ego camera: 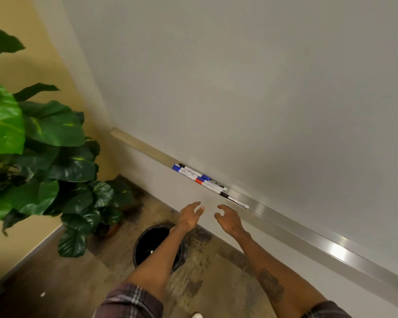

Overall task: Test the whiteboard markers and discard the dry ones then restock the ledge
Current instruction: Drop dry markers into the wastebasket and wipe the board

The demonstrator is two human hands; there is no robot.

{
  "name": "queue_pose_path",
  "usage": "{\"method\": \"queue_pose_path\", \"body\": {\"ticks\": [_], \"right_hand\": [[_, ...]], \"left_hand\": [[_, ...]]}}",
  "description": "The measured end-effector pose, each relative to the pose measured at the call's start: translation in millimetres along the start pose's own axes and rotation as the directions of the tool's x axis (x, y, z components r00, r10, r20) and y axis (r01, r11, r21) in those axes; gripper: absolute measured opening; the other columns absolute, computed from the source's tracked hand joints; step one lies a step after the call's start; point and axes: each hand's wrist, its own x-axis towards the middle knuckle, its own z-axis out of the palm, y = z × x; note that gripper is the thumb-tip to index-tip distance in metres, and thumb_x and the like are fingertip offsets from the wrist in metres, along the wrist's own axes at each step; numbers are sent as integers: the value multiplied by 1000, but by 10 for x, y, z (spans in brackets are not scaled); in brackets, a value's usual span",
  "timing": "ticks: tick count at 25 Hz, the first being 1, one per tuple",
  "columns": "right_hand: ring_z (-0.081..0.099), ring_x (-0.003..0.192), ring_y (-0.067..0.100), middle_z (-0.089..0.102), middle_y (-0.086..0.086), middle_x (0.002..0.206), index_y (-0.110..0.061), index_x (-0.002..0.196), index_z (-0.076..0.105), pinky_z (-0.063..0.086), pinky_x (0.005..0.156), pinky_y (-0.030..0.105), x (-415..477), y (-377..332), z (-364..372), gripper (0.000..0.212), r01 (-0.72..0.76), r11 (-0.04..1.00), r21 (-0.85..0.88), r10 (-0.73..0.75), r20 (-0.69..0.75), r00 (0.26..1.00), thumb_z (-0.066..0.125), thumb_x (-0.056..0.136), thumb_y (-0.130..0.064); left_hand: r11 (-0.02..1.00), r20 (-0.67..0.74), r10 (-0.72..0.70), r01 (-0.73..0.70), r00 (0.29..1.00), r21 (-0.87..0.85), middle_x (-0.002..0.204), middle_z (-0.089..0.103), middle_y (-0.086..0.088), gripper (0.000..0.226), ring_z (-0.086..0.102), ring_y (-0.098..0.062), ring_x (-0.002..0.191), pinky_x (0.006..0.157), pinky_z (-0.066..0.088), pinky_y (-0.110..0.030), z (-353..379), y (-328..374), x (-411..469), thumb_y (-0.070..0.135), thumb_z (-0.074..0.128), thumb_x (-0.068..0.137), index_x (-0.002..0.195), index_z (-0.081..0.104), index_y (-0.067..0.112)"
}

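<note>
I am holding both hands out before one whiteboard (262,88), just below its metal ledge (331,249). My left hand (190,215) and right hand (230,219) are hanging empty, fingers loosely curled, gripping nothing, near each other but apart. Five markers (207,183) are lying bunched along the ledge, just beyond my fingertips: two blue-capped, two black-capped and one red-capped. One black bin (147,239) is standing on the floor under my left forearm. One large leafy plant (44,134) is filling the left side.
</note>
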Motion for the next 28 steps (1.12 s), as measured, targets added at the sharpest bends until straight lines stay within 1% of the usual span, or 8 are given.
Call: {"method": "queue_pose_path", "body": {"ticks": [5, 10, 13, 16, 19, 22, 24, 28], "right_hand": [[40, 139, 23, 44, 4, 151, -17, 140, 50, 28, 115, 33, -193, 288, -419, 42, -27, 999, 19, 29, -121, 992, 51, 99, -29], [39, 139, 23, 44, 4, 151, -15, 141, 48, 28, 115, 34, -410, 504, -693, 43, -50, 997, 66, 63, -213, 975, 50, 100, -26], [36, 141, 23, 41, 3, 153, -17, 143, 45, 28, 117, 37, -525, 611, -824, 46, -72, 993, 91, 94, -269, 959, 50, 99, -30], [31, 144, 23, 36, 3, 156, -18, 147, 41, 25, 118, 42, -665, 719, -979, 50, -94, 994, 54, 107, -328, 939, 47, 100, -37], [26, 147, 24, 31, 2, 159, -21, 149, 37, 21, 118, 47, -822, 859, -1159, 54, -149, 989, 4, 139, -379, 915, 41, 100, -44], [22, 148, 25, 28, 2, 160, -23, 151, 33, 18, 118, 49, -997, 1029, -1349, 57, -190, 981, -27, 164, -397, 903, 37, 100, -49], [21, 148, 25, 28, 3, 160, -23, 152, 31, 17, 118, 49, -1163, 1170, -1486, 58, -201, 979, -32, 171, -408, 897, 35, 100, -50], [21, 148, 26, 29, 4, 159, -23, 152, 31, 18, 118, 50, -1525, 1472, -1720, 58, -218, 975, -35, 182, -436, 882, 35, 100, -50]], "left_hand": [[981, 44, 109, -115, 993, 159, 158, 33, -3, 54, 31, -25, 145, 120, 24, -40, 329, 346, 43, 48, 44, 101, 149, 38, 24], [960, 155, 201, -226, 967, 167, 160, 30, -5, 58, 27, -26, 148, 122, 23, -41, 604, 612, 28, 45, 44, 102, 152, 32, 19], [940, 188, 239, -276, 953, 200, 163, 23, -6, 62, 17, -28, 151, 123, 19, -46, 755, 738, 14, 45, 45, 102, 155, 27, 19], [891, 217, 284, -341, 934, 299, 164, 16, -6, 61, 8, -28, 153, 124, 11, -46, 907, 867, -32, 45, 41, 103, 156, 23, 19], [850, 247, 279, -359, 928, 385, 165, 12, -4, 62, -1, -31, 153, 121, 1, -53, 1077, 1030, -124, 51, 36, 102, 156, 23, 23], [830, 262, 271, -363, 926, 424, 166, 7, -2, 65, -7, -32, 152, 119, -5, -55, 1260, 1203, -286, 55, 32, 102, 157, 20, 24], [823, 276, 284, -381, 918, 420, 166, 5, -2, 66, -8, -33, 152, 119, -5, -56, 1406, 1342, -411, 56, 31, 101, 157, 19, 24], [795, 328, 322, -441, 888, 416, 166, 4, -2, 66, -5, -33, 152, 120, -1, -55, 1722, 1585, -606, 56, 35, 101, 157, 20, 24]]}}
